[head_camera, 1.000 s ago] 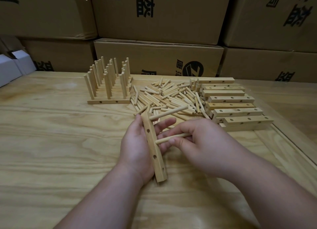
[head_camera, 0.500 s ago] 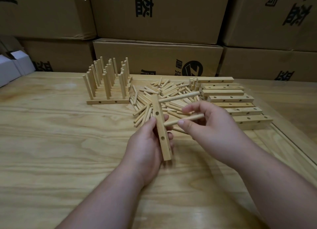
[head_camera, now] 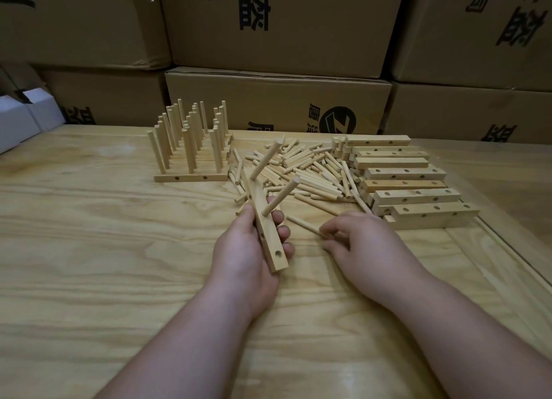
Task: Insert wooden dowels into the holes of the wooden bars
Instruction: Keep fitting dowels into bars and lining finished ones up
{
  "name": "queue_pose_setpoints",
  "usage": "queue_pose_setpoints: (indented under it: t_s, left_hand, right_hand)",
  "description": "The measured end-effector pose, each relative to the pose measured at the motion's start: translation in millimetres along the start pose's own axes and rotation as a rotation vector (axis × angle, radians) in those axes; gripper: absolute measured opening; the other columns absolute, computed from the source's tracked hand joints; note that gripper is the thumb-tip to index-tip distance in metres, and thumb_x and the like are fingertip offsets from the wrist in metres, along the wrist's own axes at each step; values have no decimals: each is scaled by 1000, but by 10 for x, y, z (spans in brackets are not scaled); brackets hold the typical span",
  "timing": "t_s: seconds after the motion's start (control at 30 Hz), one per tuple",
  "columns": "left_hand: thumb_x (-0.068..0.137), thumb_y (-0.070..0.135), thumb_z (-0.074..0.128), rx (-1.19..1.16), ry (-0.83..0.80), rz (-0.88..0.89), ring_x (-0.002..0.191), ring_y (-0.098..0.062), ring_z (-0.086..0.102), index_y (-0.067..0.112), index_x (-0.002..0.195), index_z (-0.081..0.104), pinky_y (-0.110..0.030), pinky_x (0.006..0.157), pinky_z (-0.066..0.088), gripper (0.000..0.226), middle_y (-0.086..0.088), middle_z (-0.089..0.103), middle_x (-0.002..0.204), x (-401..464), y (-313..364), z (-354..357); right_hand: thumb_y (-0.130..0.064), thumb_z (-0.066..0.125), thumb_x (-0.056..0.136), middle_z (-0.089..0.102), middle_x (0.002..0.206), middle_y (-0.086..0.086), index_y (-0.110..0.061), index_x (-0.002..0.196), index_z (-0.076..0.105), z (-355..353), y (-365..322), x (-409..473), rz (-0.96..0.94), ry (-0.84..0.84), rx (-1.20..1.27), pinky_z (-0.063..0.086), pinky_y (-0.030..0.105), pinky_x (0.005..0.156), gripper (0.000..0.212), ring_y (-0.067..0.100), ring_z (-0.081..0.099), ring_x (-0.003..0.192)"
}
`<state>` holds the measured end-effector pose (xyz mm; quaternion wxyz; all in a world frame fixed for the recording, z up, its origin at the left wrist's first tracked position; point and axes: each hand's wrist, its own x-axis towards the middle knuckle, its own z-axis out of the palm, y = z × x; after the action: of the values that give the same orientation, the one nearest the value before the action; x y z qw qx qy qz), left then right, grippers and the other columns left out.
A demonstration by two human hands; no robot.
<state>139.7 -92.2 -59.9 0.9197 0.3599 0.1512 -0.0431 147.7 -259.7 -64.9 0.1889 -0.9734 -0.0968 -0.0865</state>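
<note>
Now the left hand [head_camera: 245, 249] has its grip wrapped around a wooden bar [head_camera: 264, 225], thumb on one side and fingers curled over the other, holding it raised off the tabletop [head_camera: 89, 249] and pointing toward 11 o'clock. Two dowels are seated in the bar: the far dowel [head_camera: 266, 159] near the bar's far end and the near dowel [head_camera: 280, 196] near its middle, both slanting up toward 1 o'clock. Two more holes show empty in the end of the bar nearest the camera.

At 3 o'clock from that hand, the right hand [head_camera: 355, 243] rests low on the tabletop, its thumb and fingertips pinching the near end of a loose dowel [head_camera: 303, 224] that lies flat on the wood.

At 12 o'clock from the hands lies a pile of dowels [head_camera: 307, 171]. At 2 o'clock from the hands, a stack of bars [head_camera: 409, 186] sits with holes facing the camera. At 11 o'clock stand the finished bars [head_camera: 191, 147], their dowels upright in rows. Cardboard boxes [head_camera: 277, 105] with black printing line the tabletop's far edge, and a white box [head_camera: 18, 123] sits at 10 o'clock.
</note>
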Motion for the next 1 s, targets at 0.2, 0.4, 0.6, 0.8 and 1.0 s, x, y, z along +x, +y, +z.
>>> queue_pose_setpoints:
  t_s: [0.2, 0.4, 0.6, 0.8, 1.0]
  left_hand:
    - [107, 40, 37, -50, 37, 21, 54, -13, 45, 13, 111, 64, -24, 47, 33, 38, -1, 56, 74, 27, 1, -27]
    - [107, 42, 38, -83, 65, 25, 53, -13, 47, 10, 119, 62, -24, 45, 36, 41, -3, 56, 74, 53, 5, -46]
    - [107, 42, 38, -44, 92, 42, 53, -14, 47, 13, 110, 68, -26, 49, 38, 42, -2, 59, 73, 64, 1, -57]
    - [107, 43, 36, -59, 49, 30, 55, -12, 45, 17, 115, 64, -27, 55, 31, 39, 0, 55, 74, 61, 2, -50]
    - [107, 42, 36, -39, 32, 28, 55, -11, 44, 21, 112, 67, -27, 55, 32, 37, 3, 54, 72, 44, 0, -39]
  right_hand:
    - [-26, 59, 97, 62, 103, -20, -35, 121, 67, -101, 19, 8, 73, -25, 105, 41, 14, 76, 27, 1, 55, 96]
    - [-41, 62, 95, 62, 88, -28, -42, 90, 68, -397, -102, -25, 25, -70, 345, 42, 17, 56, 8, -9, 56, 77]
    - [-35, 66, 93, 70, 80, -16, -36, 88, 70, -464, -199, -78, -21, -187, 378, 43, 12, 47, 6, -3, 57, 58]
    - [-34, 68, 91, 67, 74, -10, -36, 88, 70, -482, -209, -94, -46, -207, 364, 45, 19, 49, 4, 1, 55, 56]
    - [-33, 74, 87, 66, 79, -14, -43, 90, 70, -511, -214, -104, -73, -185, 405, 50, 22, 53, 11, 5, 59, 63]
